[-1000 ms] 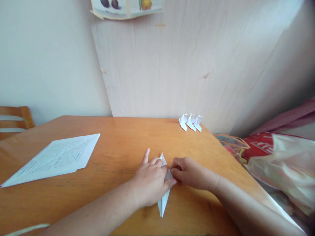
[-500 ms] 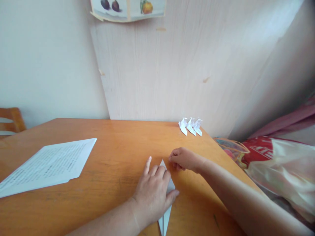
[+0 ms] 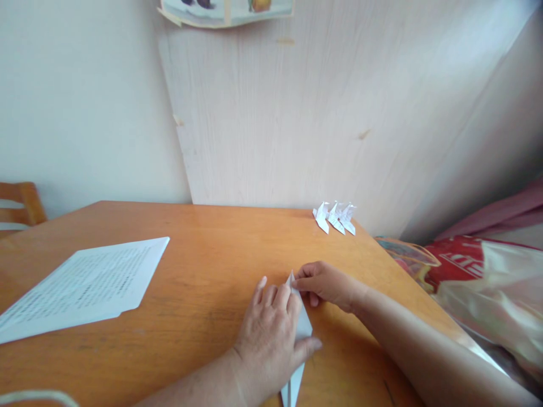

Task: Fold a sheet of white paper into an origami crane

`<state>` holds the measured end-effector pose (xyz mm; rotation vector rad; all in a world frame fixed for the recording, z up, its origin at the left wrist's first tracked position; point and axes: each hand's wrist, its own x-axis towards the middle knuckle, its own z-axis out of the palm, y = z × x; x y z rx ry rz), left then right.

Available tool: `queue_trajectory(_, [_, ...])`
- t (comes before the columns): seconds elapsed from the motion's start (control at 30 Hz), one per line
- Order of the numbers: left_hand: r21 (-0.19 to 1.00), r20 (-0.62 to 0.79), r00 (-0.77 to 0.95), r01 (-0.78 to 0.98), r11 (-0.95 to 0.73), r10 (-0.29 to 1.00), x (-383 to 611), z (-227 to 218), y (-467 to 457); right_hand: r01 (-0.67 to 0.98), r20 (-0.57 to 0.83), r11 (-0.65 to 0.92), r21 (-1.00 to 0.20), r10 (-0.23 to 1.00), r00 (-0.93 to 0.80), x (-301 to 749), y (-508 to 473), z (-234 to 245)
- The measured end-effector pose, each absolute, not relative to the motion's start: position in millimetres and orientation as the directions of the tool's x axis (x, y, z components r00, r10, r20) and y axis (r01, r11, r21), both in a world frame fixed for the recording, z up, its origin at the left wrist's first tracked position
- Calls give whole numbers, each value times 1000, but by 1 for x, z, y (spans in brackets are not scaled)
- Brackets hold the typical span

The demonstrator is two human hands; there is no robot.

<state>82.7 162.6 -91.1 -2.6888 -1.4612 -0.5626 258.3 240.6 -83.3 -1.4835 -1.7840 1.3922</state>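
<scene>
A narrow, kite-shaped piece of folded white paper [image 3: 304,324] lies on the wooden table with its pointed tip away from me. My left hand [image 3: 270,330] rests palm down over its left and middle part, fingers stretched forward and thumb spread across to the right side. Part of the paper is hidden under that hand. At the far tip, my right hand [image 3: 321,284] is closed, with thumb and index finger pinching the paper's edge. Its other fingers are curled in.
Several folded paper birds [image 3: 335,218] stand at the table's back right. A stack of printed sheets [image 3: 91,282] lies on the left. Right of the table are a red and white bag [image 3: 460,265] and an orange-rimmed mesh item [image 3: 409,252]. A wooden chair [image 3: 27,203] shows at far left.
My right hand has moved from beside the paper onto its far tip and pinches it. My left hand stays pressed on the paper. The view has shifted slightly.
</scene>
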Motion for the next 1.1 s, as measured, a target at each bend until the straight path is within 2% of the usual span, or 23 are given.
queue_trajectory(0.17, [252, 392, 431, 799, -545, 813, 79, -91, 166, 306, -261, -150, -940, 895, -363, 262, 238, -81])
queue_trajectory(0.27, [435, 461, 348, 713, -550, 816, 74, -93, 173, 259, -220, -124, -958, 896, -385, 262, 235, -78])
queue_trajectory(0.37, [655, 496, 230, 534, -534, 838, 70, -93, 187, 255, -187, -86, -963, 896, -403, 259, 230, -72])
queue_trajectory(0.47, [855, 356, 170, 339, -393, 919, 67, -90, 198, 257, -146, -31, -966, 885, -443, 255, 224, -66])
queue_trajectory(0.53, [935, 245, 183, 216, -282, 952, 65, -84, 202, 280, -137, -5, -960, 880, -454, 253, 220, -63])
queue_trajectory(0.63, [978, 134, 211, 130, -164, 968, 64, -75, 203, 307, -129, 27, -951, 869, -477, 250, 217, -64])
queue_trajectory(0.77, [993, 45, 262, 97, -73, 964, 60, -71, 204, 259, -110, 40, -965, 835, -539, 249, 215, -68])
queue_trajectory(1.1, [987, 21, 296, 147, -67, 955, 52, -69, 208, 256, -138, 15, -967, 811, -569, 246, 211, -69])
